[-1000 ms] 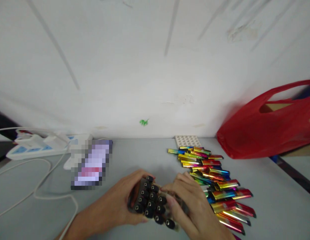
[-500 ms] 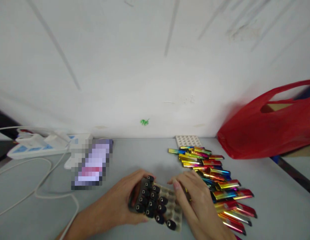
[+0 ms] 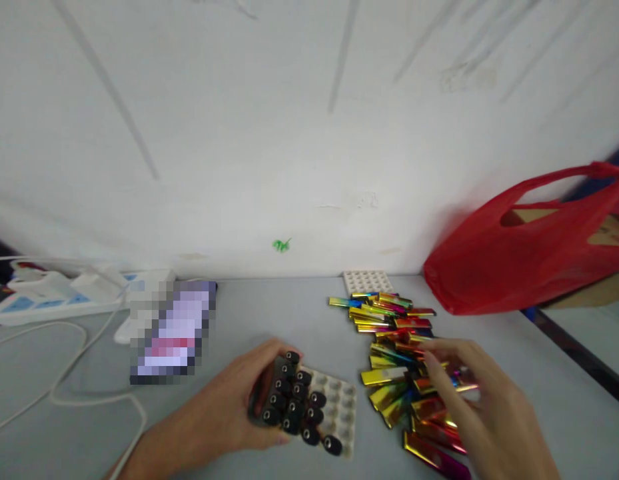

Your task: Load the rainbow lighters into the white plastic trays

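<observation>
Holed tray (image 3: 345, 417): we are holding it left of the shiny pile (image 3: 386, 376), black-ended pieces (image 3: 294, 407) filling its left side.
Left hand (image 3: 239, 397): curling tightly around its left end.
Right hand (image 3: 496, 400): bending over the pile; we cannot tell whether it is pinching a piece.
Red bag (image 3: 489, 270): sitting far right.

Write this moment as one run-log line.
left hand: holds holed tray | right hand: at shiny coloured pieces | holed tray: partly filled, black-ended pieces

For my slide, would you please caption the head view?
Left hand holding a partly filled tray, right hand at shiny pieces.
</observation>
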A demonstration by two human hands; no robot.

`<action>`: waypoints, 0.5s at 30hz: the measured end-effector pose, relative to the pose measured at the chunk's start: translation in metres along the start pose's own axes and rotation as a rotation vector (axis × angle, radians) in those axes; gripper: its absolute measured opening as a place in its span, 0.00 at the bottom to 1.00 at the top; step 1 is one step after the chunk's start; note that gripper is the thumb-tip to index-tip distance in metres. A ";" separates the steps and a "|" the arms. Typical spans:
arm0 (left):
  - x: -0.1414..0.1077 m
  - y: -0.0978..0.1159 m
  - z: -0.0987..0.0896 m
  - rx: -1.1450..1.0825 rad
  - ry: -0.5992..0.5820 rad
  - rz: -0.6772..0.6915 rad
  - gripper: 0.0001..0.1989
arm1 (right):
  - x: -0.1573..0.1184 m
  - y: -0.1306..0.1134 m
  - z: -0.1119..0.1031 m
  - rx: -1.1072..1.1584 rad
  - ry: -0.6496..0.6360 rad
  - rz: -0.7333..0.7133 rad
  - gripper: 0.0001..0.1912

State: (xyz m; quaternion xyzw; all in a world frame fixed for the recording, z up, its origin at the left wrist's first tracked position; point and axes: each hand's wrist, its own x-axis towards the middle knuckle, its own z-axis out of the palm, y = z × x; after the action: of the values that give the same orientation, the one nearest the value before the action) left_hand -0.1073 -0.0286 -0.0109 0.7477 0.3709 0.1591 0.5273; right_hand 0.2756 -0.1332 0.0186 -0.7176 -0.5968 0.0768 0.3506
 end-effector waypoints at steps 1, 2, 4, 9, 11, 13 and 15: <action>0.000 0.001 0.000 -0.009 -0.004 -0.011 0.37 | -0.006 0.019 -0.013 -0.041 -0.001 0.052 0.19; 0.000 0.002 0.000 -0.015 -0.005 -0.016 0.38 | -0.011 0.039 -0.024 -0.085 0.025 0.088 0.22; -0.001 0.004 0.001 -0.022 0.008 -0.026 0.38 | -0.019 0.077 -0.040 -0.153 0.090 0.125 0.30; 0.000 0.007 0.000 -0.036 0.002 -0.042 0.37 | -0.021 0.144 -0.051 -0.176 -0.007 -0.075 0.36; 0.001 0.004 0.000 -0.032 -0.010 -0.027 0.36 | -0.018 0.158 -0.052 -0.176 -0.059 -0.121 0.34; 0.002 0.000 -0.001 -0.020 -0.011 -0.012 0.36 | -0.015 0.165 -0.054 -0.186 -0.106 -0.138 0.31; 0.002 -0.003 0.000 -0.011 0.001 -0.004 0.36 | -0.010 0.168 -0.058 -0.192 -0.158 -0.141 0.29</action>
State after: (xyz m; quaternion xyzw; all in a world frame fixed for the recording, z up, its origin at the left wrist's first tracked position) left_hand -0.1074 -0.0262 -0.0142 0.7441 0.3716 0.1604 0.5315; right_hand 0.4382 -0.1736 -0.0412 -0.6960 -0.6760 0.0508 0.2368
